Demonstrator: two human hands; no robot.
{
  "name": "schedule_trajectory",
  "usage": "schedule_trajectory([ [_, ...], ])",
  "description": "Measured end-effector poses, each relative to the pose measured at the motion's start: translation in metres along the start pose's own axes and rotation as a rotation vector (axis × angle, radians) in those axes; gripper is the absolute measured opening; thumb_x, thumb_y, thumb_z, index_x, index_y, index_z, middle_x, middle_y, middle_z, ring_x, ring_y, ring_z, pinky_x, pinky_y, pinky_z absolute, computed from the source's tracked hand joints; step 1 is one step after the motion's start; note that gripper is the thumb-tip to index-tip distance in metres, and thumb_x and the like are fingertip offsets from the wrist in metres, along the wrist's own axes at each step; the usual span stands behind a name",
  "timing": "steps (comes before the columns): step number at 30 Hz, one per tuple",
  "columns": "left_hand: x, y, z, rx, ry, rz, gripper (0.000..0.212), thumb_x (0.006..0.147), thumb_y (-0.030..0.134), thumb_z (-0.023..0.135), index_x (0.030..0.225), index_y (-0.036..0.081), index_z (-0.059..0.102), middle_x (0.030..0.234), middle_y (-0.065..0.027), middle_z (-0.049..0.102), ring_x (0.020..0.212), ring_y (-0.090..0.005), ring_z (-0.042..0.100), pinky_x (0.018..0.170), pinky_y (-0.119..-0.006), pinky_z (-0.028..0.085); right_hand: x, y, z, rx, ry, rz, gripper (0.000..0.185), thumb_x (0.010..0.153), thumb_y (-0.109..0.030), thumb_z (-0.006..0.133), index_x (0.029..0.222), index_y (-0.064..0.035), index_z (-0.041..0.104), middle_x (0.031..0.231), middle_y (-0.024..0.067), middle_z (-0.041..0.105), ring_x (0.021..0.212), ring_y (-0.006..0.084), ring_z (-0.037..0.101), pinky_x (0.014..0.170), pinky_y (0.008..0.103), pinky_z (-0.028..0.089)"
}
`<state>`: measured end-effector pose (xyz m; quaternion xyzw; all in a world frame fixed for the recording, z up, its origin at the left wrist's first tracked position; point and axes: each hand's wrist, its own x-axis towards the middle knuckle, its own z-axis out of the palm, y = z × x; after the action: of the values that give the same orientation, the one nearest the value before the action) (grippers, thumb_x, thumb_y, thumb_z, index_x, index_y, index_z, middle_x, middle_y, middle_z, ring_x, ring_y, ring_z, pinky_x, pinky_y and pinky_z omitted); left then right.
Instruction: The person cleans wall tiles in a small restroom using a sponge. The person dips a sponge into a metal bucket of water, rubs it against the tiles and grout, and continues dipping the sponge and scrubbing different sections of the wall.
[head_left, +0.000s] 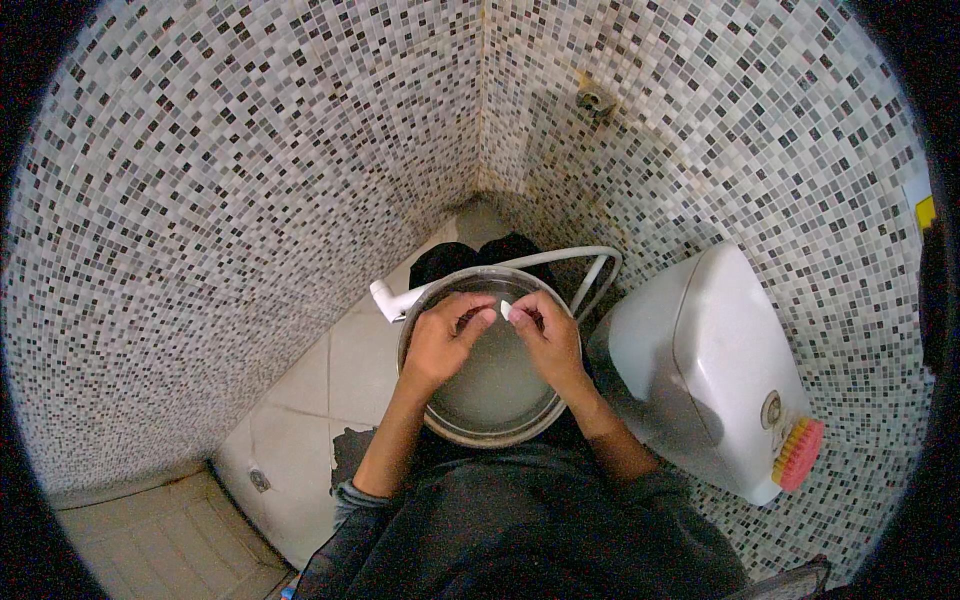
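Observation:
A round metal pot (495, 441) rests at my lap, with cloudy greyish liquid (495, 390) inside. Over its far half, my right hand (544, 330) pinches a small white piece (505, 309) between thumb and fingertips; what the piece is cannot be told. Just left of it is my left hand (446, 334), its thumb and fingers curled near each other; whether anything lies between them is hidden. Both wrists pass over the pot's rim.
A white toilet cistern (735, 337) stands at the right, bearing a red and yellow scrubbing brush (799, 455). Behind the pot runs a white hose (570, 253), and a white spray head (391, 301) is at its left. Mosaic-tiled walls meet ahead. A floor drain (259, 480) lies lower left.

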<state>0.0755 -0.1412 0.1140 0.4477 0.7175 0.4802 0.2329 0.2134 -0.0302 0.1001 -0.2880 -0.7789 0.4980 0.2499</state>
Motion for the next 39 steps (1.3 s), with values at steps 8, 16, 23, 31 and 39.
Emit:
schedule_trajectory([
  [8, 0.0, -0.005, 0.005, -0.165, -0.076, -0.066, 0.016, 0.086, 0.013, 0.065, 0.1, 0.005, 0.063, 0.09, -0.0071, 0.067, 0.08, -0.0112, 0.061, 0.069, -0.025, 0.047, 0.001, 0.0, -0.003, 0.026, -0.08, -0.046, 0.016, 0.086, -0.018, 0.064, 0.091, -0.0043, 0.06, 0.085, 0.0094, 0.063, 0.079, 0.0247, 0.062, 0.07, 0.0344, 0.047],
  [16, 0.005, 0.006, 0.004, -0.25, 0.037, -0.034, 0.012, 0.085, 0.003, 0.062, 0.097, 0.002, 0.063, 0.089, -0.0046, 0.066, 0.081, -0.0098, 0.06, 0.073, -0.023, 0.047, 0.0, -0.001, -0.002, 0.051, -0.013, -0.007, 0.02, 0.086, -0.02, 0.065, 0.098, -0.0047, 0.062, 0.093, 0.0102, 0.064, 0.082, 0.0252, 0.062, 0.069, 0.0342, 0.051],
  [23, 0.036, 0.045, -0.019, -0.255, 0.068, 0.023, 0.009, 0.088, 0.002, 0.059, 0.096, 0.001, 0.061, 0.086, -0.0019, 0.062, 0.078, -0.0072, 0.057, 0.07, -0.022, 0.045, -0.001, 0.001, -0.001, -0.021, -0.032, -0.069, 0.02, 0.086, -0.017, 0.065, 0.101, -0.0043, 0.062, 0.092, 0.0074, 0.064, 0.077, 0.017, 0.063, 0.069, 0.0285, 0.05],
  [31, 0.209, 0.091, -0.007, -0.382, 0.26, 0.285, 0.01, 0.087, 0.007, 0.059, 0.095, 0.0, 0.06, 0.075, -0.0025, 0.06, 0.067, -0.0065, 0.054, 0.063, -0.02, 0.042, 0.004, 0.001, -0.007, -0.033, -0.163, 0.041, 0.022, 0.089, -0.024, 0.061, 0.1, -0.0061, 0.062, 0.097, 0.0112, 0.064, 0.089, 0.0267, 0.062, 0.079, 0.035, 0.049],
  [39, 0.325, 0.111, 0.039, -0.349, 0.473, 0.355, 0.011, 0.084, 0.007, 0.064, 0.091, -0.002, 0.064, 0.074, -0.0035, 0.063, 0.066, -0.0069, 0.055, 0.06, -0.021, 0.044, 0.009, 0.018, -0.008, -0.072, -0.139, -0.098, 0.02, 0.087, -0.021, 0.065, 0.1, -0.006, 0.063, 0.099, 0.0095, 0.064, 0.087, 0.0229, 0.063, 0.073, 0.0335, 0.05],
])
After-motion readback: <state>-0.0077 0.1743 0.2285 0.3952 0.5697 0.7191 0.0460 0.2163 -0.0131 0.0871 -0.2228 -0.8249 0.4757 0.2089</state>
